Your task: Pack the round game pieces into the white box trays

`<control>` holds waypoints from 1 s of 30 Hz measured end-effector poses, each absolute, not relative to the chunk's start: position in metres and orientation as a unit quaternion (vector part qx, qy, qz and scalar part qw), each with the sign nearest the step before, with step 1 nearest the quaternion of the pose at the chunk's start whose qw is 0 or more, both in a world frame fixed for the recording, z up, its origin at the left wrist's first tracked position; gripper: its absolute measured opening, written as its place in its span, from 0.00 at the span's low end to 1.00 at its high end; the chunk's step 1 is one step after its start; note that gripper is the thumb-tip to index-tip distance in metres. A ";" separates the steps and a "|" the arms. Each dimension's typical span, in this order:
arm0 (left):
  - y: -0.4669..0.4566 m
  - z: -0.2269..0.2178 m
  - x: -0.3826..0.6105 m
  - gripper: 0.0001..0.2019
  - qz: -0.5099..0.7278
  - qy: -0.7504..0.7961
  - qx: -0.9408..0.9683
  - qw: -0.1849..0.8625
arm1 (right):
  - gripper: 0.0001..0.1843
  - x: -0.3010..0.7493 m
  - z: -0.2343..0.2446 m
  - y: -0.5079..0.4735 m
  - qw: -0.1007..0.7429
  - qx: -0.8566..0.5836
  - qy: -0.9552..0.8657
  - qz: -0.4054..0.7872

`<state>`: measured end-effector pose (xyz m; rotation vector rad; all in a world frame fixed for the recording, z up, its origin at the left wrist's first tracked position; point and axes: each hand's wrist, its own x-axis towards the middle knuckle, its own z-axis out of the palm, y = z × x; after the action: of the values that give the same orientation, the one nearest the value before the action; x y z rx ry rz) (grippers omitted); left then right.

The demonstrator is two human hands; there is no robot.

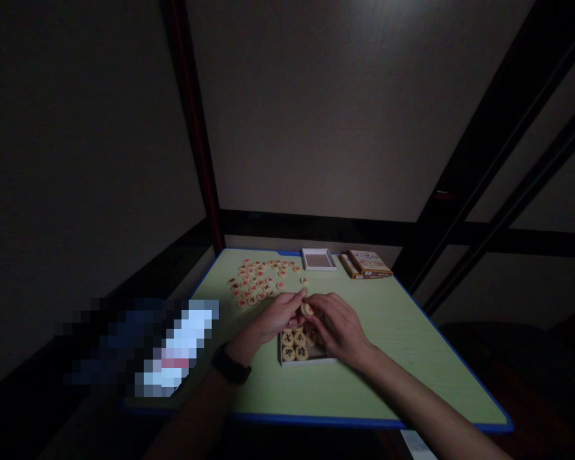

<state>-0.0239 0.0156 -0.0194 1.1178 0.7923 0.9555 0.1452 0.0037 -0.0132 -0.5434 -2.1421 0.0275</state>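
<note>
On a light green table (402,345) with a blue edge lies a small white box (311,361) partly filled with round wooden game pieces marked in black. My left hand (278,317) and my right hand (338,326) meet just above the box, fingers pinched together on one round wooden piece (307,310). A dark watch sits on my left wrist. Several more round pieces (259,279), marked in red or black, lie scattered on the table beyond my hands.
A shallow white box lid (319,259) and an orange-brown game box (367,263) rest at the table's far edge. A pixelated patch covers the table's left corner. Dark beams and pale walls surround the table.
</note>
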 end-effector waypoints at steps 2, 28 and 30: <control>0.015 -0.018 -0.025 0.29 0.422 0.350 0.513 0.661 | 0.17 0.148 -0.012 0.005 0.438 -0.222 -0.871 0.025; 0.024 -0.016 -0.030 0.10 0.462 0.472 0.614 0.432 | 0.18 0.190 0.009 -0.015 0.094 -0.233 -0.966 0.058; 0.025 -0.017 -0.029 0.09 0.463 0.473 0.620 0.422 | 0.13 0.191 0.011 -0.013 0.110 -0.249 -0.958 0.095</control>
<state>-0.0289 0.0249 -0.0174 1.5525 1.1840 1.1605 0.1909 -0.0133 0.0114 -0.7306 -2.8136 0.2799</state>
